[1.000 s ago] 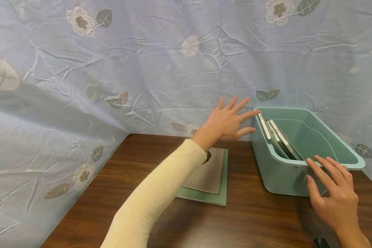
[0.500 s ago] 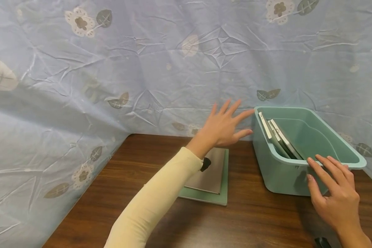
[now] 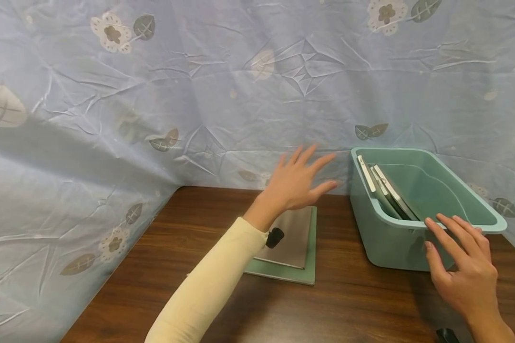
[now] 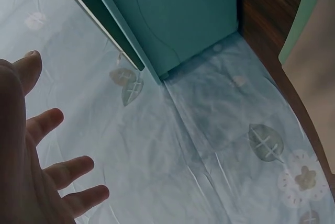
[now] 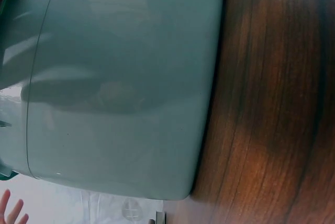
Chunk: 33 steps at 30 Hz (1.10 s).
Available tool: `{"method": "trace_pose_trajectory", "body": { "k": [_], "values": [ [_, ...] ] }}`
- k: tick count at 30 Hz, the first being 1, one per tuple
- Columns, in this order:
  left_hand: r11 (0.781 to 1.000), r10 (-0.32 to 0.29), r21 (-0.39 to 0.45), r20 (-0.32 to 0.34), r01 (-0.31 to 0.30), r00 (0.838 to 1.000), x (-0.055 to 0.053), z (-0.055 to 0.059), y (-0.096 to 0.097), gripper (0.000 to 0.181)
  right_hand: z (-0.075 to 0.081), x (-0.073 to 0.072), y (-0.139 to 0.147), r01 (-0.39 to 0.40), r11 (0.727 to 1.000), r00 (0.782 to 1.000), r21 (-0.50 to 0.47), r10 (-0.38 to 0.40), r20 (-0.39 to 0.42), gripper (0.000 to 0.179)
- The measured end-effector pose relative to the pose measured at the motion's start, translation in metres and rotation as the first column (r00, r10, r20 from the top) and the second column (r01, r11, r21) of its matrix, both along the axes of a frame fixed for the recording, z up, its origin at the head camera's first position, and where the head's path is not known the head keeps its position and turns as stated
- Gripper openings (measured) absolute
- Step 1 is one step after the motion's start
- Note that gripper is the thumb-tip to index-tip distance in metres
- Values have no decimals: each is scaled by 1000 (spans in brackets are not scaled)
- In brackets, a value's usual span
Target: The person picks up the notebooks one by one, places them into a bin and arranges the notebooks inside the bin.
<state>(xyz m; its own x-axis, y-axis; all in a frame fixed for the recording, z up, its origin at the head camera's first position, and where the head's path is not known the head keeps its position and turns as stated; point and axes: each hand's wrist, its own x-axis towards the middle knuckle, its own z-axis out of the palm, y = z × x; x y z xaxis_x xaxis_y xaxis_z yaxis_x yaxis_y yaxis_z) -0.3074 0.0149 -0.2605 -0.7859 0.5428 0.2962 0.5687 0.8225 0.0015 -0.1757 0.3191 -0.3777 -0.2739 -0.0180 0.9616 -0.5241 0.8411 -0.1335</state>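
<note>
My left hand (image 3: pixel 288 183) hangs in the air with its fingers spread and holds nothing. It is above the far part of two stacked books, a taupe one (image 3: pixel 289 243) on a larger green one (image 3: pixel 311 257). The sleeve and wrist hide their left side. To the right stands a teal bin (image 3: pixel 390 245) with several thin books (image 3: pixel 392 190) leaning against its left inner wall. My right hand (image 3: pixel 465 267) rests its fingertips on the bin's near rim, fingers fairly straight. The left wrist view shows a green book (image 4: pixel 104 25) poking above the bin's edge.
The brown wooden table (image 3: pixel 347 305) carries the books and bin. A pale patterned cloth (image 3: pixel 240 95) hangs behind and along the left side. Dark straps sit at both wrists.
My left hand has drawn away from the bin's left rim, moving left and slightly nearer, over the stacked books. My right hand stays on the rim.
</note>
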Motion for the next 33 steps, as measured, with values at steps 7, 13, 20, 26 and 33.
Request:
{"method": "trace_pose_trajectory", "body": {
  "k": [7,13,20,26,33],
  "values": [
    [998,-13,65,-10,14,1000,10,-10,-14,67,-1,1,1,6,1000,1000,4,-6,8,42],
    [995,-1,99,5,1,1000,18,-27,-30,68,-1,0,0,-6,1000,1000,3,6,2,42],
    [991,17,131,34,-21,999,25,-44,-44,67,-2,1,1,2,1000,1000,1,-2,6,42],
    [992,5,128,49,-11,999,34,-55,-51,68,0,1,-1,-17,1000,999,-11,17,-31,42],
    [989,-27,144,78,15,997,43,-67,-57,68,0,0,-1,-10,1000,1000,-4,10,-19,42]
  ]
}}
